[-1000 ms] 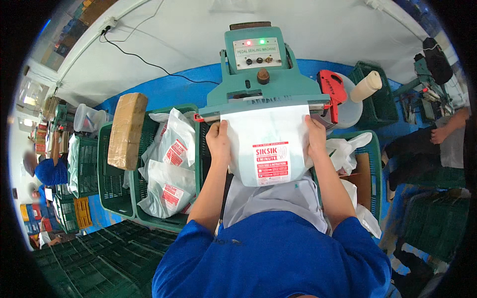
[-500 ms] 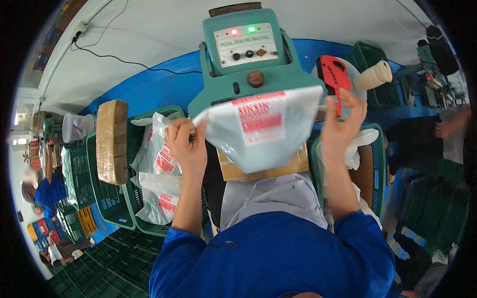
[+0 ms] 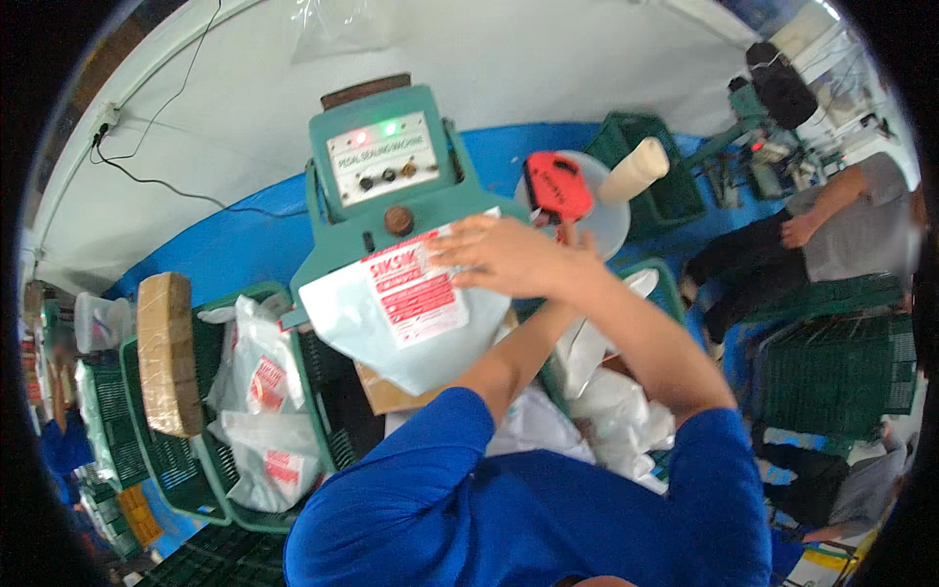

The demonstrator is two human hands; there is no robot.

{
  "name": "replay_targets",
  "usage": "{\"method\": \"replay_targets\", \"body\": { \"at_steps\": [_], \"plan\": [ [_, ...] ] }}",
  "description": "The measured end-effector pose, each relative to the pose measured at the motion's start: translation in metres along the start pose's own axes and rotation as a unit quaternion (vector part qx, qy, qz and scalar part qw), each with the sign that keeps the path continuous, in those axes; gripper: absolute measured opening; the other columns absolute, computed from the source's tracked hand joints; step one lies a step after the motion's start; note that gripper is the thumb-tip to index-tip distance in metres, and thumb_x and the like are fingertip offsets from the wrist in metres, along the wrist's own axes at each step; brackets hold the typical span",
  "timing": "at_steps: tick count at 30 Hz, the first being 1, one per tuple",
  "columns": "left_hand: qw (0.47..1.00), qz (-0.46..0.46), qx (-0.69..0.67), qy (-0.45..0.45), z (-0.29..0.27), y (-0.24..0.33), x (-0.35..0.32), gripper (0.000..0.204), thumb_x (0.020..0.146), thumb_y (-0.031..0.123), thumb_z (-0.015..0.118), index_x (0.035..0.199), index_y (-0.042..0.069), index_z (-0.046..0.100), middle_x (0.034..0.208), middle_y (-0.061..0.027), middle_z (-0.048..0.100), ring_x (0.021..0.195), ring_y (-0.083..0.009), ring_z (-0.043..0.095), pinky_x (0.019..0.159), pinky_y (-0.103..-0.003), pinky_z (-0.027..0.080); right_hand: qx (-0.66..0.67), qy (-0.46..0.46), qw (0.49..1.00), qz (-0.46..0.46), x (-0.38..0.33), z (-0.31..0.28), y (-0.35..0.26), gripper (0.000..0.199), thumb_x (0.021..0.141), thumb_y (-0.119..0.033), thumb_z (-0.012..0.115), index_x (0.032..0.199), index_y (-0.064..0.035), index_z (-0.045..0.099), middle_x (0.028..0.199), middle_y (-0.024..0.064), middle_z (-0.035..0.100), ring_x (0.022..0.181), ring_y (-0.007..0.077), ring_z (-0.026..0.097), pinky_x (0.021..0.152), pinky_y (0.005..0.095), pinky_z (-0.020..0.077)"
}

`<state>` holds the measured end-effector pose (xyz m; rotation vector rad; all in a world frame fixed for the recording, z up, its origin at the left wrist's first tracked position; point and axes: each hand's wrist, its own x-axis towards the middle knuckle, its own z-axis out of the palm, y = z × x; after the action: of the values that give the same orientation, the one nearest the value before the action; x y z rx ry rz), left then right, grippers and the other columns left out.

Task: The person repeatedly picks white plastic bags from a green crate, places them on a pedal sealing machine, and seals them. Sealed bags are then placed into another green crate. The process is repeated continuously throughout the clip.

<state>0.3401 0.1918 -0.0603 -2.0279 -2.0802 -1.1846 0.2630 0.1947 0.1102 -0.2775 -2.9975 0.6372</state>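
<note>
A white plastic bag (image 3: 421, 338) with a red printed panel hangs at the front of the green pedal sealing machine (image 3: 399, 223), its upper edge against the sealing jaws. My right hand (image 3: 499, 256) lies across the bag's upper right part, fingers stretched out and open. Crossing beneath my right arm, my left arm reaches to the right. Only a few fingers of my left hand (image 3: 577, 238) show, beside a red and black hand tool (image 3: 558, 186); the right forearm hides the rest, so its grip is unclear. That tool lies on a round whitish lid or tub (image 3: 614, 230).
Green crates with filled white bags (image 3: 264, 382) stand left, beside a taped brown carton (image 3: 166, 352). More white bags (image 3: 616, 416) fill a crate at right. A cream cylinder (image 3: 636, 170) stands by the tool. Another person (image 3: 831, 215) sits at the far right.
My left hand has left the bag's left edge and crossed under my right arm toward the red tool. My right hand has moved left onto the bag. The view has shifted right.
</note>
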Motion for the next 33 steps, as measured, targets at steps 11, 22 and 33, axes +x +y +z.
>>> {"method": "replay_targets", "body": {
  "at_steps": [11, 22, 33],
  "plan": [
    [0.865, -0.243, -0.384, -0.213, -0.018, -0.004, 0.014, 0.066, 0.071, 0.021, 0.068, 0.128, 0.008, 0.036, 0.109, -0.0115, 0.051, 0.09, -0.0212, 0.053, 0.073, -0.036, 0.044, 0.031, -0.064, 0.997, -0.043, 0.001, -0.006, 0.011, 0.049, 0.082, -0.02, 0.06, 0.13, -0.0145, 0.05, 0.14, 0.0047, 0.042, 0.127, 0.0309, 0.038, 0.106, 0.0417, 0.0289],
    [0.601, -0.28, -0.647, -0.376, -0.34, -0.045, -0.157, 0.057, 0.062, 0.01, 0.069, 0.116, 0.006, 0.053, 0.098, -0.0094, 0.059, 0.093, -0.0163, 0.057, 0.08, -0.032, 0.046, 0.065, -0.168, 0.984, 0.015, 0.02, -0.043, 0.004, 0.042, 0.082, -0.016, 0.061, 0.123, -0.0121, 0.056, 0.137, 0.006, 0.045, 0.119, 0.0292, 0.043, 0.103, 0.0363, 0.0348],
    [0.98, -0.142, -0.015, -0.139, -0.366, -0.075, -0.122, 0.043, 0.065, 0.019, 0.069, 0.103, 0.006, 0.055, 0.087, -0.0161, 0.059, 0.082, -0.0359, 0.06, 0.071, -0.043, 0.05, 0.094, -0.101, 0.99, -0.003, 0.012, -0.032, -0.005, 0.042, 0.081, -0.004, 0.059, 0.122, -0.0103, 0.056, 0.134, 0.0101, 0.048, 0.124, 0.0287, 0.044, 0.104, 0.0379, 0.0358]
  ]
}}
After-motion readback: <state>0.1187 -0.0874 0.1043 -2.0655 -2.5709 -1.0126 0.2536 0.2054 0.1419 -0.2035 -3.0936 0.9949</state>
